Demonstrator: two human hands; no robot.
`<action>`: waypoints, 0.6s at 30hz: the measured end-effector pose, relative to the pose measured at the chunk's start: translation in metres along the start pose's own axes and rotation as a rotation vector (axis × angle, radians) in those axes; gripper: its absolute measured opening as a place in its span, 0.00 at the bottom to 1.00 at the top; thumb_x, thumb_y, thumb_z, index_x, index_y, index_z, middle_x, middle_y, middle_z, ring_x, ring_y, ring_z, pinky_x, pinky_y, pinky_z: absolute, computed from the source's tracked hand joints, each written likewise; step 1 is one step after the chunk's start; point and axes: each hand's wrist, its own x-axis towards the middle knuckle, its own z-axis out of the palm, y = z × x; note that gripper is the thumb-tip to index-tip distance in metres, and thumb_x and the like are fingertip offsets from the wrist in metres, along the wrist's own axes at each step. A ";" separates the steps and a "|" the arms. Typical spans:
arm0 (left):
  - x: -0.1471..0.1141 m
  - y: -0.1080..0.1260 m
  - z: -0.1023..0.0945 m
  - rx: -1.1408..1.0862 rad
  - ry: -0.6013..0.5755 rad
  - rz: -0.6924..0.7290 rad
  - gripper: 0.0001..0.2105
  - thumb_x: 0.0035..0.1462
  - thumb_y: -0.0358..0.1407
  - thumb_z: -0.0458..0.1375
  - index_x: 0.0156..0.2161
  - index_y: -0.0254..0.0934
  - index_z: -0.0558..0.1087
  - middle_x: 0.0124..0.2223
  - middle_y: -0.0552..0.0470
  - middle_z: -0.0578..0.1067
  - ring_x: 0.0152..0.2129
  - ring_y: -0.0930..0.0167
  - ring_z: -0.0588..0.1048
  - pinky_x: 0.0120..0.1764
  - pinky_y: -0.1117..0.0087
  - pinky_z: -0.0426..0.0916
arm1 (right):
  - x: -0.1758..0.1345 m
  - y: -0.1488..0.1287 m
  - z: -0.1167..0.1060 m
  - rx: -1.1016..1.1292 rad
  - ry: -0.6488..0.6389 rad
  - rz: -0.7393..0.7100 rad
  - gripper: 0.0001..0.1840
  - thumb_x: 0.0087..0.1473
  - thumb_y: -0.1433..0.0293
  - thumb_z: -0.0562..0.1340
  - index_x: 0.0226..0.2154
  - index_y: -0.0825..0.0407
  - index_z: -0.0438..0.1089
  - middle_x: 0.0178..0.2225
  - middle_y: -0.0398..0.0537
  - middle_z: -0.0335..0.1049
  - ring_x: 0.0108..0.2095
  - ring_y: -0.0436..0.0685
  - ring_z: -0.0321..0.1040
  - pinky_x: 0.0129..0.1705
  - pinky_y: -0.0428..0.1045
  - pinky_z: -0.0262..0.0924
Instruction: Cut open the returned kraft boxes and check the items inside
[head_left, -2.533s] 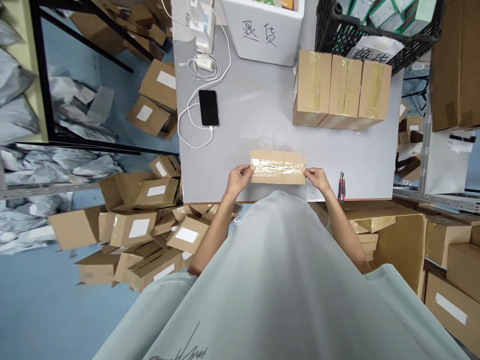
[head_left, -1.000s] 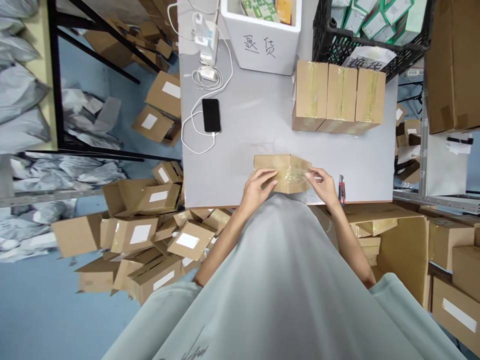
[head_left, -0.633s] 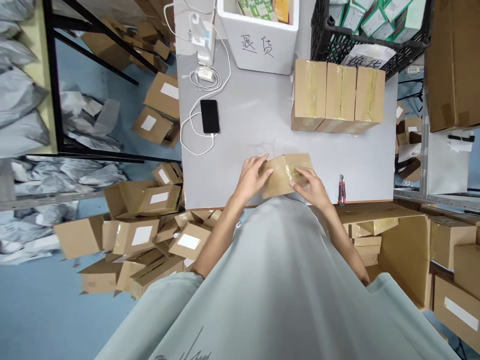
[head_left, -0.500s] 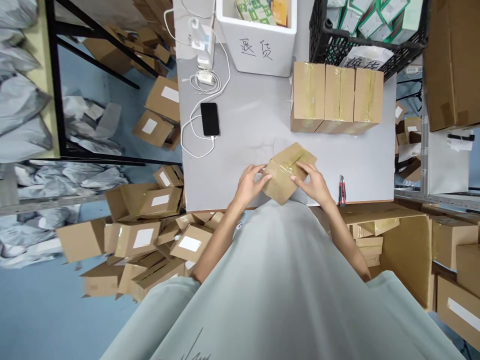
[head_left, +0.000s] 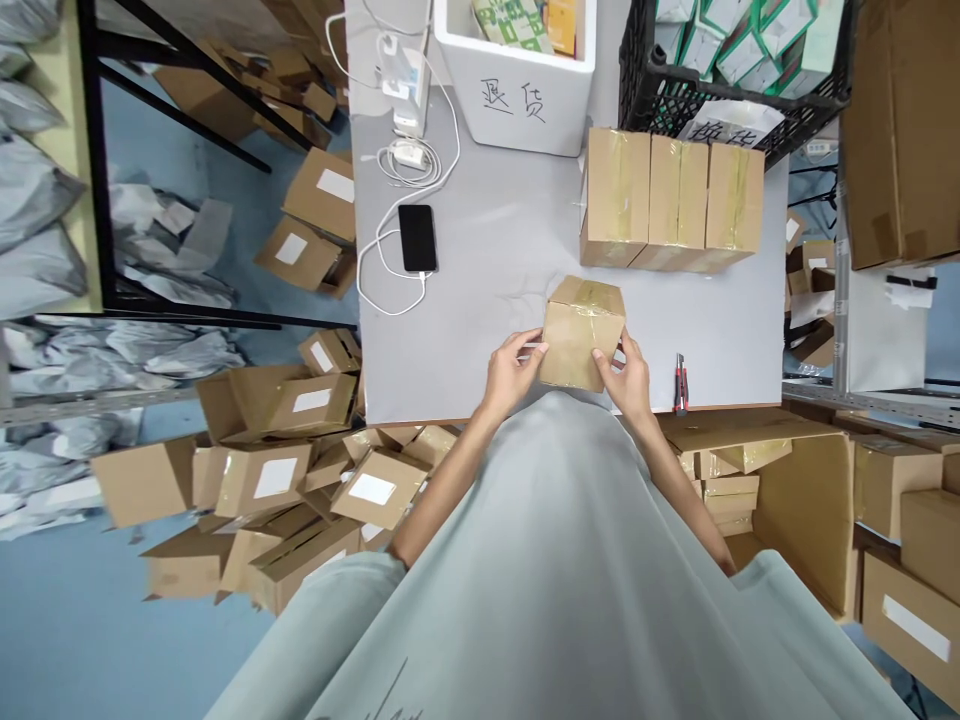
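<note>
Cardboard box is sitting, in the head view, between the hands: the left hand is pinching its left edge, the right hand gripping its right side, thumb on the near face. Its underside is hiding; contact with the table is not showing. Beyond the hands, a white bin and black crate are running off the top. Just nearer than the hands, the shirt is covering the table's edge. Open surface is stretching leftward toward a phone; rightward, a knife is lying.
</note>
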 end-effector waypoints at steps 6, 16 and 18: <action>-0.011 0.001 -0.024 0.147 0.126 -0.069 0.23 0.69 0.54 0.64 0.59 0.41 0.83 0.54 0.44 0.84 0.37 0.67 0.83 0.43 0.65 0.80 | 0.018 -0.005 0.018 0.059 -0.097 0.020 0.44 0.66 0.40 0.64 0.74 0.46 0.68 0.64 0.59 0.76 0.55 0.68 0.80 0.54 0.62 0.83; 0.016 -0.035 -0.022 -0.024 0.108 -0.116 0.30 0.72 0.59 0.57 0.61 0.37 0.81 0.56 0.39 0.83 0.43 0.63 0.83 0.46 0.62 0.82 | 0.041 0.021 0.035 0.096 -0.113 0.051 0.44 0.63 0.38 0.64 0.68 0.51 0.76 0.63 0.62 0.78 0.51 0.65 0.80 0.54 0.60 0.80; 0.018 -0.045 -0.019 -0.071 0.064 -0.177 0.30 0.73 0.59 0.54 0.60 0.37 0.81 0.55 0.39 0.83 0.43 0.63 0.83 0.47 0.60 0.82 | 0.044 0.028 0.025 0.144 -0.125 0.054 0.44 0.62 0.37 0.65 0.66 0.51 0.77 0.65 0.62 0.78 0.53 0.66 0.80 0.56 0.61 0.79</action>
